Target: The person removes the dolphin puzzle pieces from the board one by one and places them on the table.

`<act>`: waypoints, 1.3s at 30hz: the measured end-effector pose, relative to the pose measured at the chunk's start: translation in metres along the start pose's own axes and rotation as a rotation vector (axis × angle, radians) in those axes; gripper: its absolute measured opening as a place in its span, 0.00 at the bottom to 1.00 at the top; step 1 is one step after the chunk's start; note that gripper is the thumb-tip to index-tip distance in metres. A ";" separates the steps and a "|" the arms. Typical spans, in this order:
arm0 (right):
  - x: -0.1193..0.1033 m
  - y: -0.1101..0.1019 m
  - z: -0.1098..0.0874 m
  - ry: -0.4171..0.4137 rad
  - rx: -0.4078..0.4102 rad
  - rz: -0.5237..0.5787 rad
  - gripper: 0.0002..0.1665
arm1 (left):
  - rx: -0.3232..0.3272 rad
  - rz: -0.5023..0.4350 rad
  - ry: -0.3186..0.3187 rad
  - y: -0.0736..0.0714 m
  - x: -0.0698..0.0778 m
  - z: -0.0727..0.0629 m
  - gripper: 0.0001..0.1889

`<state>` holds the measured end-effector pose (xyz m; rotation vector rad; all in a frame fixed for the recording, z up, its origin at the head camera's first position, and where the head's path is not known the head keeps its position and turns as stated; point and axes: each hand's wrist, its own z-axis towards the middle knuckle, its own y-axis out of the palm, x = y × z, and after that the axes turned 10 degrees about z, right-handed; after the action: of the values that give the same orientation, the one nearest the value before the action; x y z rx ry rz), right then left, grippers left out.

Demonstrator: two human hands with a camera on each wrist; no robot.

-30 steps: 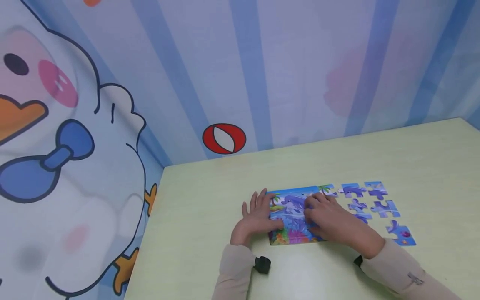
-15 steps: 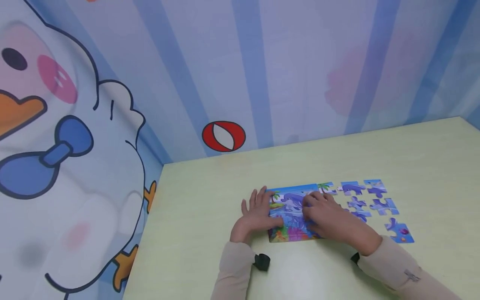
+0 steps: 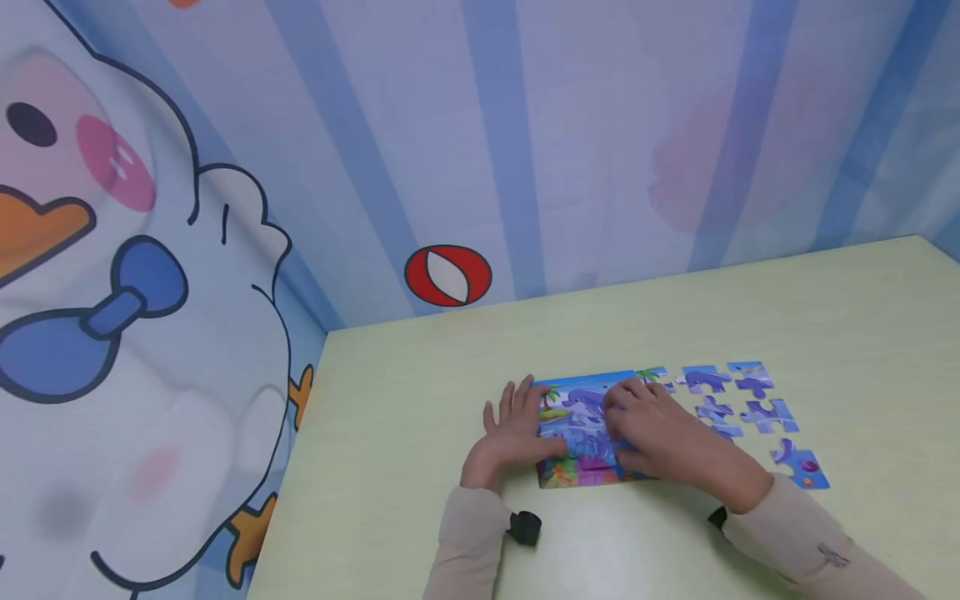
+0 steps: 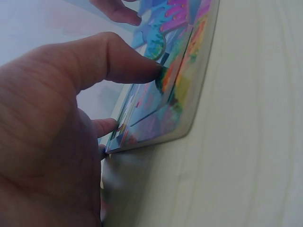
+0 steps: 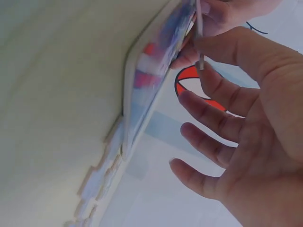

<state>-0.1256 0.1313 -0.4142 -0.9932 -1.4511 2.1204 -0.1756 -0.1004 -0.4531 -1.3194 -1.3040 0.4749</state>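
Note:
A dolphin picture puzzle in a flat tray (image 3: 585, 380) lies on the table, with a sea scene on it. My left hand (image 3: 513, 437) rests at its left side, fingers spread and thumb laid across the near-left part. Over the right half of the tray is my right hand (image 3: 663, 429). In the right wrist view its thumb and index finger pinch a thin puzzle piece (image 5: 199, 42), seen edge-on, while the other fingers stand loosely apart. A blue, green and pink piece (image 4: 156, 40) sits tilted above the tray's surface in the left wrist view, near a right fingertip.
Right of the tray, several loose puzzle pieces lie on the pale table (image 3: 405, 417), among them a dolphin piece (image 3: 705, 379) and a corner piece (image 3: 806, 468) nearer the front. A cartoon-printed cloth wall (image 3: 600, 150) stands behind the table.
At the lower middle of the tray, a pink part of the picture now shows a raised edge. The right hand has shifted only slightly; the left hand stays in place.

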 end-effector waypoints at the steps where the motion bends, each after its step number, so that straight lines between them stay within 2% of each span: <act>1: 0.000 -0.001 -0.001 0.001 -0.001 0.012 0.14 | -0.001 -0.001 -0.001 0.000 0.000 0.000 0.47; 18: 0.006 -0.032 -0.023 0.013 0.039 0.128 0.10 | 0.000 -0.009 -0.005 -0.010 0.012 -0.006 0.46; 23: 0.011 -0.037 -0.035 -0.005 0.087 0.112 0.11 | 0.006 0.003 -0.024 -0.004 0.008 -0.001 0.46; 32: 0.030 -0.037 -0.059 -0.081 0.175 0.050 0.17 | 0.030 0.003 -0.024 0.005 0.003 0.003 0.47; 39: 0.043 -0.043 -0.078 -0.078 0.216 0.031 0.23 | 0.020 0.016 -0.034 0.006 0.006 0.001 0.47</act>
<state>-0.1008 0.2266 -0.4058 -0.8657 -1.2159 2.3034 -0.1722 -0.0937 -0.4560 -1.3112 -1.3146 0.5217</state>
